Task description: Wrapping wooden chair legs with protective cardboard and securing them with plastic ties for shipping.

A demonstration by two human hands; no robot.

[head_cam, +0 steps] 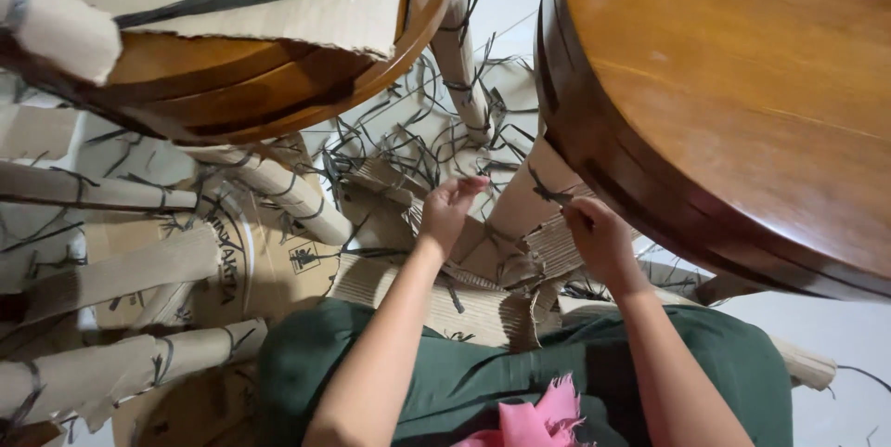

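Two hands strip corrugated cardboard wrapping from a furniture leg just below the round wooden desk: right hand pinches the card's edge, left hand hangs half-curled, empty. Cut black strapping litters the floor; chair legs left of the desk remain wrapped.

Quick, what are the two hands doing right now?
Left hand: fingers curled, touching the cardboard wrapping; a firm hold cannot be told.
Right hand: closed, pinching the cardboard's torn edge.
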